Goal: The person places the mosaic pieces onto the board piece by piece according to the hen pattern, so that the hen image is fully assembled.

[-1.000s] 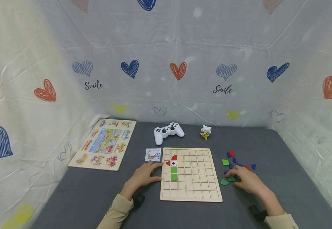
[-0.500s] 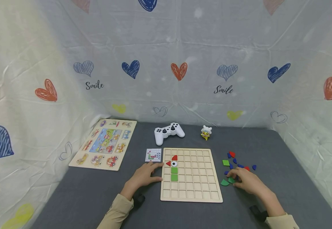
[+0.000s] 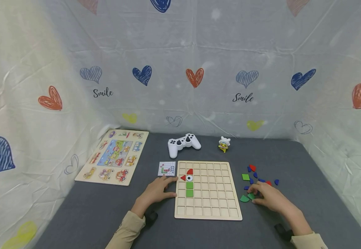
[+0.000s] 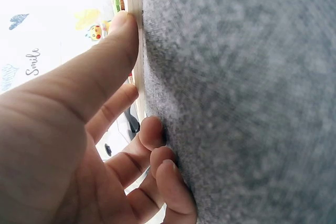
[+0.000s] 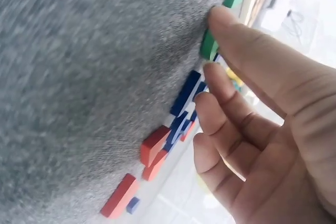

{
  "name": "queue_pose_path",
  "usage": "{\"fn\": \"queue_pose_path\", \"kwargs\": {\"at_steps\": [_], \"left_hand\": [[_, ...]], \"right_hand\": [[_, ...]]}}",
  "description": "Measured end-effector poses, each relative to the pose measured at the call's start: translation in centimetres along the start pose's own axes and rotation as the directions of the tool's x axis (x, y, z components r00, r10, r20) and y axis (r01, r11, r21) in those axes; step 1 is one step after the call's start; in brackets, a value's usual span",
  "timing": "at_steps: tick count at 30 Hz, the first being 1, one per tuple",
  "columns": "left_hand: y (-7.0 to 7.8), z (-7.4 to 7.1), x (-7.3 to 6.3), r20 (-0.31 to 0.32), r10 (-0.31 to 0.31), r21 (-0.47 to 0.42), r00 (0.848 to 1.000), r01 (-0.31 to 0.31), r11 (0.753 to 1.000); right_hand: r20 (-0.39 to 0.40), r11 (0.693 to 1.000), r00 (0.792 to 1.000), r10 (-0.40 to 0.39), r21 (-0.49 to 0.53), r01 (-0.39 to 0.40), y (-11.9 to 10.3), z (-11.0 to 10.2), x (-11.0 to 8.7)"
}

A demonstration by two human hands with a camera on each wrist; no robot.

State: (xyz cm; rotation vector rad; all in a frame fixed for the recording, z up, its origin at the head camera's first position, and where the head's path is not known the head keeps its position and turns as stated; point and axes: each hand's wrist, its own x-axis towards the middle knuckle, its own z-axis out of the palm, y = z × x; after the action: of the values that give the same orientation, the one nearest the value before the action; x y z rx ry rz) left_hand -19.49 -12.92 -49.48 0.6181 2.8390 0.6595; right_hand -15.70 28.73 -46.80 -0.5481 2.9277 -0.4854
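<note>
A wooden grid board (image 3: 216,193) lies in the middle of the table in the head view. On its left side sit two green squares (image 3: 189,193), an eye tile (image 3: 189,178), a red triangle (image 3: 183,177) and a red rounded piece (image 3: 190,171). Thumb and index fingertip of my left hand (image 3: 155,190) rest against the board's left edge. To the right, my right hand (image 3: 269,197) pinches a green quarter-circle piece (image 5: 208,45) between thumb and index finger, close to the tabletop. Another green quarter-circle piece (image 3: 244,198) lies just left of those fingers.
Around the right fingers lie several blue pieces (image 3: 255,175), red pieces (image 3: 253,167) and a light green square (image 3: 245,177). A pattern card (image 3: 167,168) sits beside the board. Behind are a white game controller (image 3: 184,144), a small figurine (image 3: 224,144) and a picture puzzle (image 3: 115,155).
My right wrist has shifted slightly right and toward me, and the green piece at its fingertips has turned a little. My left hand stays on the board's edge.
</note>
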Motion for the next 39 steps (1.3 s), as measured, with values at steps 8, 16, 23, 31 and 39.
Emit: {"fn": "queue_pose_path", "kwargs": {"at_steps": [8,16,23,31,39], "left_hand": [[-0.1,0.1,0.0,-0.001,0.002,-0.002,1.000,-0.002,1.000],[-0.1,0.1,0.0,0.001,0.000,-0.005,1.000,0.000,1.000],[-0.2,0.1,0.1,0.001,0.001,-0.004,1.000,-0.001,1.000],[-0.3,0.1,0.1,0.002,0.004,-0.003,1.000,-0.004,1.000],[-0.2,0.0,0.0,-0.001,0.008,-0.003,1.000,-0.008,1.000]], "right_hand": [[-0.058,0.999,0.997,-0.042,-0.015,0.041,0.5,0.0,0.0],[-0.134,0.998,0.989,-0.055,-0.008,0.054,-0.4,0.2,0.4],[-0.162,0.998,0.985,-0.058,0.011,0.060,-1.9,0.5,1.1],[-0.179,0.992,0.976,-0.127,-0.015,0.127,-3.9,1.3,2.5],[-0.186,0.986,0.969,-0.163,-0.003,0.165,-6.2,2.1,3.7]]}}
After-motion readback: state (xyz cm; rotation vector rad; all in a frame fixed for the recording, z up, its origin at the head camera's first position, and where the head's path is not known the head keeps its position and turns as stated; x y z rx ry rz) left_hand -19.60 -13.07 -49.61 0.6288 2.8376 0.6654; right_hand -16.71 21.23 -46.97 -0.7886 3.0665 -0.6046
